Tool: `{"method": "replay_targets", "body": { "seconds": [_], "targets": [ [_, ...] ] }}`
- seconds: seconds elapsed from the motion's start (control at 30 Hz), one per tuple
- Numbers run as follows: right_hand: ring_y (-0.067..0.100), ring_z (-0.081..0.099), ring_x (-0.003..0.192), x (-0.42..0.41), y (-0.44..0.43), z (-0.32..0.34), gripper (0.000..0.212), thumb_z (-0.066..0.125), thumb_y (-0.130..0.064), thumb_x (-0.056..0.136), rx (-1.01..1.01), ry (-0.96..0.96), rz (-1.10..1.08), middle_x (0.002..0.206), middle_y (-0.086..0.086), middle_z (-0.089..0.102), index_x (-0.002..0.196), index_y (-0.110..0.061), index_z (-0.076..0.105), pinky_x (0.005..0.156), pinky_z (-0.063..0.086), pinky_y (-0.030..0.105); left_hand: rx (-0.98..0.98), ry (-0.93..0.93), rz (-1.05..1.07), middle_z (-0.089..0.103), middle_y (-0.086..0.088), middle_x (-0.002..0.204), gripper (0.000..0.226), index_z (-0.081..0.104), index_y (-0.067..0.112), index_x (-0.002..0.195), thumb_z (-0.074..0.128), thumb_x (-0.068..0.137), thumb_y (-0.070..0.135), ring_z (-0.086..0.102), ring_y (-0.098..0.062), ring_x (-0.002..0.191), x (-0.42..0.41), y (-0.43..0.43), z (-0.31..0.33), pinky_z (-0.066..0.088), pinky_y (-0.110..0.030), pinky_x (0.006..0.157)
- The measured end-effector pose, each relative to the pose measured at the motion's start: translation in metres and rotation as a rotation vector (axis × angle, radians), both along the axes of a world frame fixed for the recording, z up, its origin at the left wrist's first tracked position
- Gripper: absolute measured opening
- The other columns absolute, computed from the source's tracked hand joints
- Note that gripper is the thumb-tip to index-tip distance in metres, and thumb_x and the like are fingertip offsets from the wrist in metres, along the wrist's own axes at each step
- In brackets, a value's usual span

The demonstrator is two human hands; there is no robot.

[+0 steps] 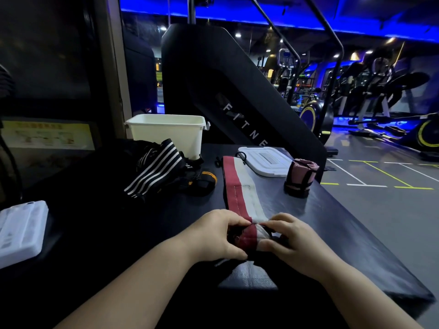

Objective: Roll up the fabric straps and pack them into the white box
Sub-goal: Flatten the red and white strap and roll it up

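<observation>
Head view: on the dark table (pixel 320 222) the white box (pixel 166 134) stands open at the far edge, well apart from the work. The red-and-white strap (pixel 240 193) lies flat, running away from the person. The left hand (pixel 213 236) and right hand (pixel 292 238) pinch its near end, fingers curled on the small roll (pixel 251 236). Rolling forward, hold the 2 edges square and each turn tight.

Dark table (pixel 332 222): white box (pixel 166 132), lid (pixel 266 160), red-white strap (pixel 240 188), pink roll (pixel 300 176), striped straps (pixel 156 167).
</observation>
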State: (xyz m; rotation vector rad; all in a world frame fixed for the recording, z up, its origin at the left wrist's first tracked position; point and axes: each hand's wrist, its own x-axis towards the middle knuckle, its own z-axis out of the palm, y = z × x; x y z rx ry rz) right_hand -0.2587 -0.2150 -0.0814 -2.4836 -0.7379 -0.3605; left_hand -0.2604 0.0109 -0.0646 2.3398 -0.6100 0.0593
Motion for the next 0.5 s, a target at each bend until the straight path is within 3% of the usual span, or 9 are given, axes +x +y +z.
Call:
{"method": "replay_targets", "body": {
  "seconds": [0.13,0.33,0.43,0.5],
  "targets": [
    [-0.011,0.051,0.095,-0.004,0.0,-0.002,0.047,0.062,-0.053,0.081,0.025,-0.011,-0.001,0.103,-0.029,0.052,0.126,-0.047,0.049,0.078,0.035,0.003,-0.044,-0.036,0.024,0.056,0.018,0.11,0.059,0.066,0.029,0.121,0.087,0.066,0.026,0.055,0.005,0.104,0.003,-0.002,-0.009,0.039,-0.005,0.092],
    [-0.005,0.052,0.104,0.004,-0.007,-0.004,0.065,0.074,-0.054,0.065,-0.05,-0.003,0.024,0.111,-0.025,0.056,0.121,-0.058,0.042,0.084,0.043,0.013,-0.105,-0.026,-0.005,0.062,0.013,0.105,0.041,0.07,0.03,0.114,0.079,0.074,0.035,0.057,0.004,0.101,0.009,0.0,-0.015,0.043,-0.017,0.095],
    [-0.004,0.055,0.097,0.008,-0.006,-0.006,0.058,0.073,-0.047,0.068,-0.039,-0.028,0.035,0.104,-0.023,0.058,0.115,-0.065,0.045,0.078,0.046,0.015,-0.144,-0.003,-0.032,0.063,0.008,0.101,0.033,0.072,0.027,0.107,0.072,0.077,0.039,0.058,0.0,0.097,0.01,0.001,-0.016,0.045,-0.024,0.094],
    [-0.001,0.057,0.093,0.009,-0.004,-0.006,0.049,0.064,-0.056,0.07,-0.016,-0.029,0.045,0.1,-0.023,0.058,0.115,-0.063,0.047,0.077,0.047,0.017,-0.161,-0.005,-0.05,0.063,0.005,0.1,0.028,0.074,0.023,0.103,0.068,0.08,0.039,0.058,-0.002,0.096,0.01,0.001,-0.017,0.045,-0.025,0.093]
  ]
}}
